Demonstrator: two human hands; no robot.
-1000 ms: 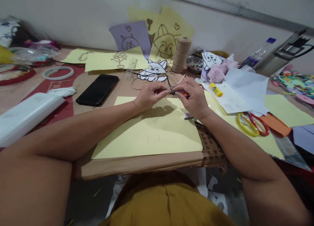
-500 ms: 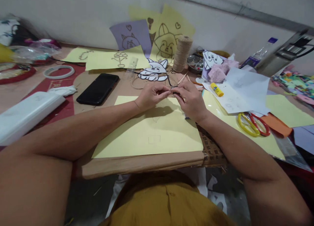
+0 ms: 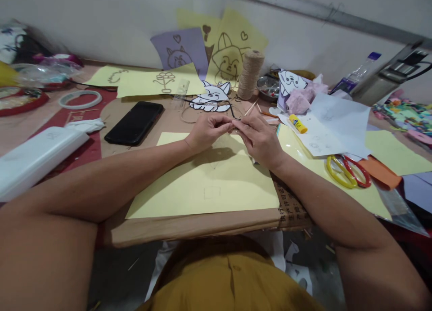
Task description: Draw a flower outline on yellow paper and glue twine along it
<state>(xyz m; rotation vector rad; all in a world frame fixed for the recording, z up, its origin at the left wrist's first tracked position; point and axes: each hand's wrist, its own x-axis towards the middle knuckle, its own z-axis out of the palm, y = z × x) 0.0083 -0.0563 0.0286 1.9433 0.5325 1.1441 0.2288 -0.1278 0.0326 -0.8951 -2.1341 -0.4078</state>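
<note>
My left hand and my right hand meet fingertip to fingertip above the far edge of a yellow paper sheet. Both pinch at one spot, and what they hold there is too small and hidden to make out. Faint pencil marks, one a small rectangle, show on the sheet. Just behind the hands lie a white cut-out of a cartoon animal, a thin loop of twine and pointed wooden sticks. A spool of twine stands upright behind them.
A black phone, a white case and a tape roll lie left. To the right are a yellow glue stick, scissors, loose papers and a steel flask. Drawings on purple paper and yellow paper lean against the wall.
The fingers of my right hand have closed in over the pinched spot, bringing the two hands' fingertips closer together. Everything else on the table stays where it was.
</note>
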